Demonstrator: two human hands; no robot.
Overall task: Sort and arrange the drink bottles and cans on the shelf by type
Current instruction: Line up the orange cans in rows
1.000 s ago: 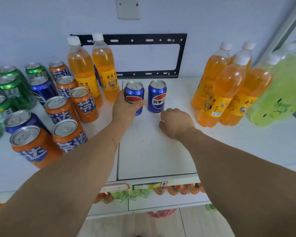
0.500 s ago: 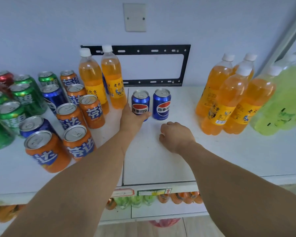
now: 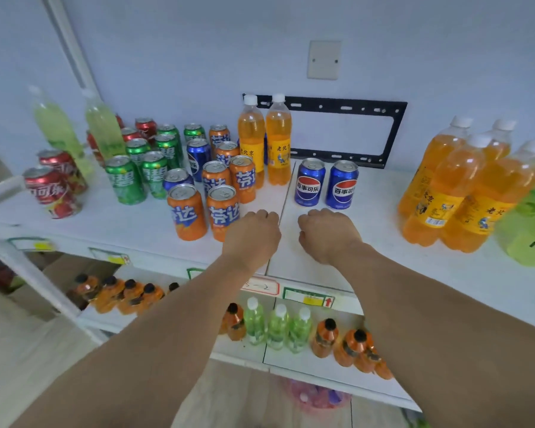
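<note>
Now two blue cans (image 3: 325,184) upright beside two orange bottles (image 3: 264,140); left hand (image 3: 250,234), right hand (image 3: 325,234) fingers curled, empty.

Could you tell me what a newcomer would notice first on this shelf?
Probably the two blue cans standing alone mid-shelf, just beyond the empty, curled left hand and right hand. Left of them crowd the orange cans, with green and red ones further left; tall orange bottles cluster at right.

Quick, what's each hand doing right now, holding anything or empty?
Left hand: loosely curled, empty, above the shelf by the orange cans.
Right hand: loosely curled, empty, just in front of the two blue cans.
</note>
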